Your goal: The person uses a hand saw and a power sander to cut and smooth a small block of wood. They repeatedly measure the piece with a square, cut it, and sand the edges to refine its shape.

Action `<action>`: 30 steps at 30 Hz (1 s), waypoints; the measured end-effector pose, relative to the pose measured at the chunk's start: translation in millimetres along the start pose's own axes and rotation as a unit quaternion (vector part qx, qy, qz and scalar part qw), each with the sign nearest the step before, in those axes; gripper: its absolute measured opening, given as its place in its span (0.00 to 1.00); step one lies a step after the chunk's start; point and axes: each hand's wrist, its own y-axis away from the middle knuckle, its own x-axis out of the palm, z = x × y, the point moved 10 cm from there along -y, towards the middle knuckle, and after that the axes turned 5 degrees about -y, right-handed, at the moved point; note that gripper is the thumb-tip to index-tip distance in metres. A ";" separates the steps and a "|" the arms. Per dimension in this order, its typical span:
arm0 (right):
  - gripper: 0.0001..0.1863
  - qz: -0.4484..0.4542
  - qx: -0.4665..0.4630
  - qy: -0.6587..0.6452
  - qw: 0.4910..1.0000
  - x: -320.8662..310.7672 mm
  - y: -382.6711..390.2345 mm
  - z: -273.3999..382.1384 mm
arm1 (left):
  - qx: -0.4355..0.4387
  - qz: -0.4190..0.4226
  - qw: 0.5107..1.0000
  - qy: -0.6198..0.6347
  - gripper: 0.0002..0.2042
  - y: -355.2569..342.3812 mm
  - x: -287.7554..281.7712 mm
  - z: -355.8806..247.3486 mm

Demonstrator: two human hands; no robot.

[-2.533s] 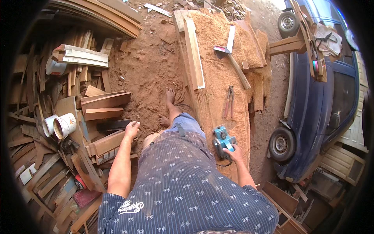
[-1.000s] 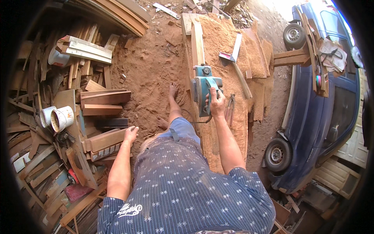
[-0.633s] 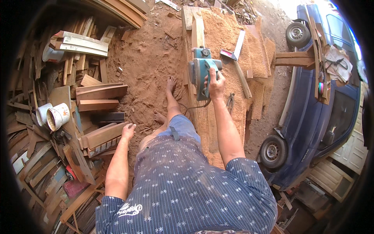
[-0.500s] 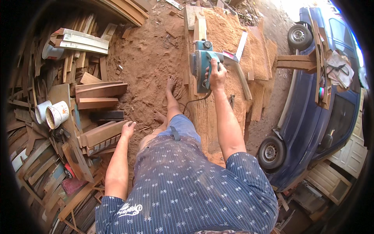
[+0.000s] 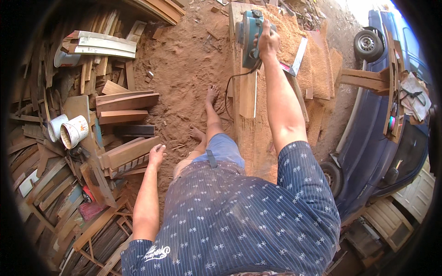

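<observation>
My right hand (image 5: 269,42) is wrapped around the handle of a teal electric planer (image 5: 251,39). Beneath the planer lies a narrow wooden piece (image 5: 248,96), its near end sticking out toward me on the bench (image 5: 258,147). A dark cord runs from the tool and loops down past the bench's left edge. To the right of my hand, a try square (image 5: 298,56) with a metal blade rests on the shavings. My left hand (image 5: 157,154) hangs at my side by some stacked planks (image 5: 131,154), fingers loosely curled and apart, with nothing visible in it.
Wood shavings (image 5: 287,32) cover the bench's far part. Piled timber fills the left side, with two white buckets (image 5: 74,132) among it. A blue vehicle (image 5: 368,133) stands on the right, and a wooden beam (image 5: 363,80) reaches toward it. My bare feet are on reddish ground.
My right hand has pushed the planer forward along the wooden piece, exposing more of its near end. My left hand still hangs by the planks. The whole view has shifted slightly.
</observation>
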 end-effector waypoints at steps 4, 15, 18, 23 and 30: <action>0.37 0.007 -0.023 0.006 1.000 13.5 -36.1 3.9 | -0.018 -0.010 1.000 -0.009 0.29 17.7 -8.7 9.2; 0.25 -0.016 0.025 -0.101 0.994 28.5 -110.2 -56.3 | -0.013 -0.026 0.999 -0.042 0.28 51.0 -32.2 1.8; 0.32 0.014 0.089 -0.035 0.995 13.4 -36.2 -9.5 | 0.011 -0.044 0.999 -0.016 0.28 50.7 -35.2 6.5; 0.30 0.002 0.101 -0.060 0.993 -18.8 12.6 -20.9 | 0.039 -0.025 0.999 -0.019 0.29 42.5 -19.3 7.1; 0.31 0.000 0.106 -0.083 0.991 -46.1 96.3 -40.9 | 0.123 0.012 0.992 0.012 0.28 50.9 11.5 -22.7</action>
